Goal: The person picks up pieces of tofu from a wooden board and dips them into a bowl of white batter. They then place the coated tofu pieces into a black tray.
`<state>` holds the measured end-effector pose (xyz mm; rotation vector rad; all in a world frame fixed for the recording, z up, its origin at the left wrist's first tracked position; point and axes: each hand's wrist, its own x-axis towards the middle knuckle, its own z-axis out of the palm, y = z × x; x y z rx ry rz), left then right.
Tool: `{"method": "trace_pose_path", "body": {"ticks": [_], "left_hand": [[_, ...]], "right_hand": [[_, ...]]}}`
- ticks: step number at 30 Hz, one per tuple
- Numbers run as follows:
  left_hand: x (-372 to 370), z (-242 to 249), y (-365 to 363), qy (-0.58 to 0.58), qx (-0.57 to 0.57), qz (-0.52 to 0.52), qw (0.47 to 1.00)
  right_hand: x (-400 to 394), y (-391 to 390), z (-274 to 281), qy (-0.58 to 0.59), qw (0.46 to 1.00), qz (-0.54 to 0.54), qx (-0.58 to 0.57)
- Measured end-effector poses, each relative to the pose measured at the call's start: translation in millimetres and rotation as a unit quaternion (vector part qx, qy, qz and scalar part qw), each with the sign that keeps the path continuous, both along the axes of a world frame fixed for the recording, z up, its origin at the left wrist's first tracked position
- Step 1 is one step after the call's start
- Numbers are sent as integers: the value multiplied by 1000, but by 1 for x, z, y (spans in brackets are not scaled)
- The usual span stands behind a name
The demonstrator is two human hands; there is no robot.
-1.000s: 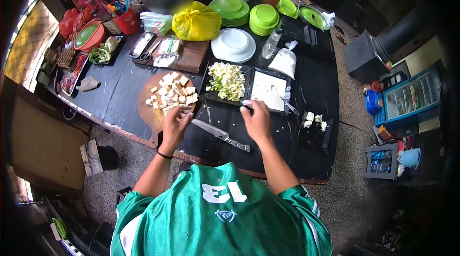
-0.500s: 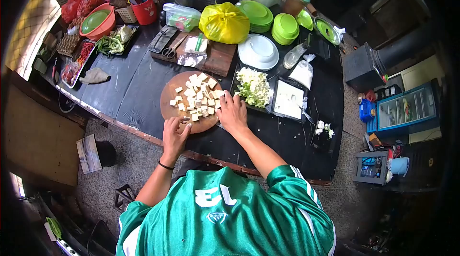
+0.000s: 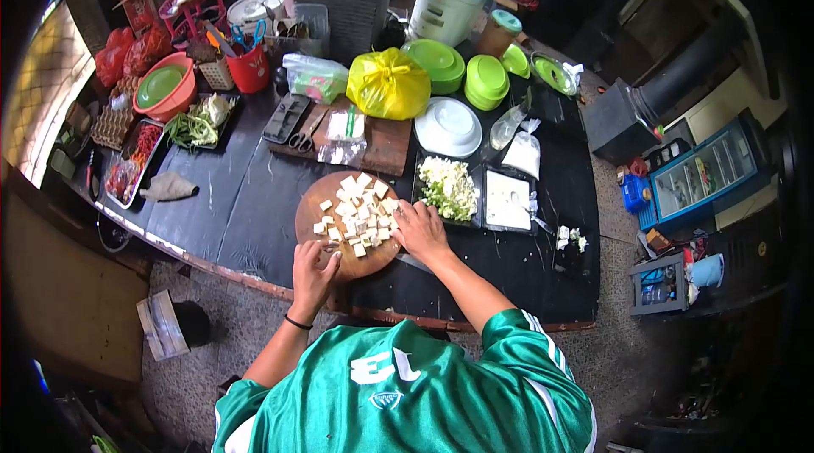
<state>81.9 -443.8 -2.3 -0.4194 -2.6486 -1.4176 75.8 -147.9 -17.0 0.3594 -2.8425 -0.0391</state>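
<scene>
A round wooden cutting board (image 3: 309,211) lies on the black table (image 3: 246,190) and carries several pale cubes of tofu (image 3: 358,214). My left hand (image 3: 315,269) grips the board's near edge. My right hand (image 3: 420,233) rests at the board's right side, fingers spread against the cubes. A knife (image 3: 417,264) lies on the table under my right forearm, mostly hidden.
A black tray of chopped greens (image 3: 448,188) and a second black tray (image 3: 509,200) sit right of the board. Behind are a white bowl (image 3: 449,125), a yellow bag (image 3: 387,83), green plates (image 3: 437,61), scissors (image 3: 298,141) and vegetable trays (image 3: 197,125) at left.
My right hand came from the tray at right across to the cutting board's right side. My left hand dropped from the cubes to the board's near edge. The camera view shifted.
</scene>
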Motion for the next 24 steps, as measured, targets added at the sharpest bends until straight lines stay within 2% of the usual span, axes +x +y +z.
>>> {"method": "trace_pose_path", "body": {"ticks": [4,6,7,8,10,13,17,19,21,22,24], "left_hand": [[-3,-3,0,-43,25,13,999],[-4,-13,5,-208,236,14,949],[-4,-13,9,-208,299,-4,931],[-3,-14,10,-207,296,-7,932],[-2,-6,17,-284,325,-16,902],[-1,-9,28,-369,424,-20,827],[-1,-11,35,-403,446,-21,799],[-4,-14,38,-472,476,-28,741],[-6,-16,45,-496,469,-47,729],[-7,-16,49,-519,463,-67,715],[-6,-11,58,-543,443,-73,709]], "right_hand": [[-7,8,8,-19,999,47,-5],[-9,10,8,-11,996,88,15],[-10,9,6,15,995,100,11],[-10,9,3,17,995,97,8],[-12,8,2,56,991,119,3],[-16,5,-2,98,989,114,-7],[-20,6,-6,96,991,87,-45],[-20,7,-7,80,993,76,-48],[-16,8,-5,82,987,39,-133],[-14,7,-3,79,987,38,-134],[-10,1,2,104,966,-11,-237]]}}
